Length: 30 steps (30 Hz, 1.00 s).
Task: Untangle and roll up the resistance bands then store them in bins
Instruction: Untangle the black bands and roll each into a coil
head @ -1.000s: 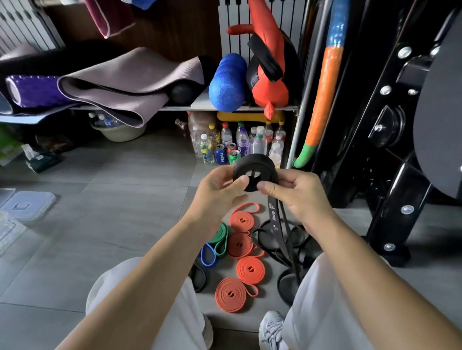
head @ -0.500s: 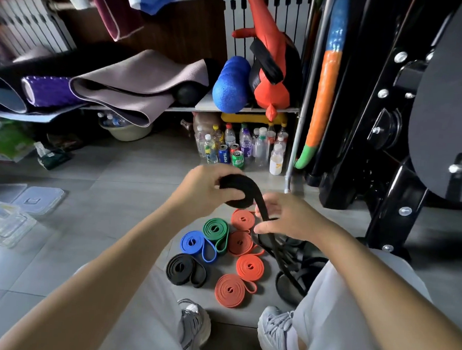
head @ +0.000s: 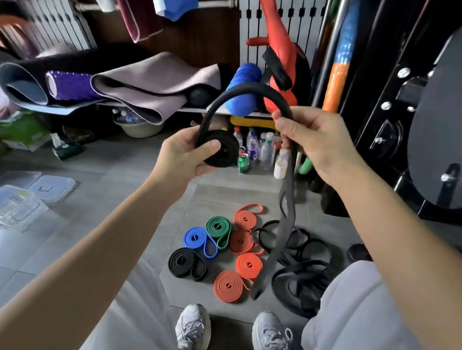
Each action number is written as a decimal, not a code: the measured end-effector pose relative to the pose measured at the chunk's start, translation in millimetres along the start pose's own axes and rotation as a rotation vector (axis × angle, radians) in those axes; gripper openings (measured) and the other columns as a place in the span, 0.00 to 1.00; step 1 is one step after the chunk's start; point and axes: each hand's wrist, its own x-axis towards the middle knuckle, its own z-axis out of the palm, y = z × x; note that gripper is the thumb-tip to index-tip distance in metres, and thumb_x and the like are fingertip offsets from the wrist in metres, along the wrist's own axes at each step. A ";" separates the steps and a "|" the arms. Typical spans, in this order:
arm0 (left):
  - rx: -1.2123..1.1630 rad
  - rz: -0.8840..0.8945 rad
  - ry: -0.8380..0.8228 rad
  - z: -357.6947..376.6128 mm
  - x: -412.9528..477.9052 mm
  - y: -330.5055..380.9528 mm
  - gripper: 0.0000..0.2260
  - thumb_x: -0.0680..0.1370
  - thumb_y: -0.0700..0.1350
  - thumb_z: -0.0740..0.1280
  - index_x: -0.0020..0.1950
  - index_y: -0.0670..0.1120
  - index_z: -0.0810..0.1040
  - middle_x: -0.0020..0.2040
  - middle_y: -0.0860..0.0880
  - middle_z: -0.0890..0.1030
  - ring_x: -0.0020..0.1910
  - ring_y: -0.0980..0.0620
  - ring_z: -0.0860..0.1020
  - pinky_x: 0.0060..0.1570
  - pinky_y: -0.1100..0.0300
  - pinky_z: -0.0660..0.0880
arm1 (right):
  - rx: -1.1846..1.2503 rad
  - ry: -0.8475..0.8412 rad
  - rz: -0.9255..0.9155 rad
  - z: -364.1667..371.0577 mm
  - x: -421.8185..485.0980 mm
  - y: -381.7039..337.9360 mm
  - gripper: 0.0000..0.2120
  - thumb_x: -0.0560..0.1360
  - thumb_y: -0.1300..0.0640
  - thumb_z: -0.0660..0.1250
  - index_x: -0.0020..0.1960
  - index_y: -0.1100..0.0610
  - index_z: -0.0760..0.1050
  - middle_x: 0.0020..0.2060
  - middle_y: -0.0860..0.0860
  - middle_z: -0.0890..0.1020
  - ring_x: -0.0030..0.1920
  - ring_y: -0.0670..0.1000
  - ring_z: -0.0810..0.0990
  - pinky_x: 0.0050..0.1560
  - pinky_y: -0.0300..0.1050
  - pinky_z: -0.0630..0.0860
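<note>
My left hand (head: 186, 156) grips a partly rolled black band (head: 223, 150), thumb across the coil. From the coil the band arches up and over to my right hand (head: 314, 141), which pinches it; the loose tail (head: 280, 241) hangs down to the floor. On the floor between my legs lie several rolled orange bands (head: 249, 265), a rolled green band (head: 217, 227), a rolled blue band (head: 195, 238) and a rolled black band (head: 184, 262). A tangle of loose black bands (head: 299, 274) lies to their right.
Clear plastic bins and lids (head: 16, 206) sit on the tile floor at the left. A shelf with mats and a blue foam roller (head: 243, 92) stands ahead, bottles (head: 263, 149) beneath it. A black weight machine (head: 414, 131) fills the right. My shoes (head: 192, 330) are at the bottom.
Both hands have risen and moved apart. A length of band has come off the coil and now arches between them, with the tail lifted off the floor pile.
</note>
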 end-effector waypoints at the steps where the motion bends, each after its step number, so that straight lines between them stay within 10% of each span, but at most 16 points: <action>1: 0.011 -0.002 0.005 -0.7 -1.5 -0.3 0.09 0.76 0.35 0.66 0.52 0.47 0.78 0.44 0.51 0.85 0.46 0.51 0.83 0.41 0.58 0.81 | -0.013 -0.002 -0.006 1.6 0.4 -2.0 0.04 0.70 0.57 0.70 0.43 0.50 0.82 0.29 0.49 0.77 0.29 0.48 0.73 0.35 0.40 0.73; 13: 0.370 -0.211 -0.135 -31.3 -48.0 -19.2 0.14 0.72 0.31 0.69 0.44 0.51 0.81 0.37 0.52 0.85 0.39 0.53 0.84 0.39 0.59 0.81 | -0.155 -0.344 0.447 41.9 -106.4 112.4 0.05 0.71 0.66 0.71 0.44 0.65 0.76 0.35 0.54 0.77 0.38 0.50 0.75 0.44 0.47 0.70; 18: 0.545 -0.240 -0.256 -25.7 -75.0 -41.3 0.15 0.69 0.32 0.72 0.41 0.53 0.81 0.40 0.49 0.84 0.43 0.46 0.83 0.45 0.52 0.81 | 0.082 -0.278 0.387 69.7 -123.1 102.8 0.18 0.68 0.68 0.73 0.56 0.62 0.74 0.42 0.54 0.84 0.43 0.49 0.83 0.46 0.41 0.79; 30: 0.516 -0.194 -0.315 -25.6 -97.2 -48.2 0.11 0.71 0.36 0.72 0.44 0.53 0.81 0.44 0.42 0.84 0.45 0.42 0.82 0.48 0.45 0.77 | -0.062 -0.239 0.311 70.2 -134.3 100.9 0.11 0.68 0.61 0.74 0.50 0.57 0.81 0.39 0.46 0.85 0.41 0.43 0.82 0.44 0.38 0.76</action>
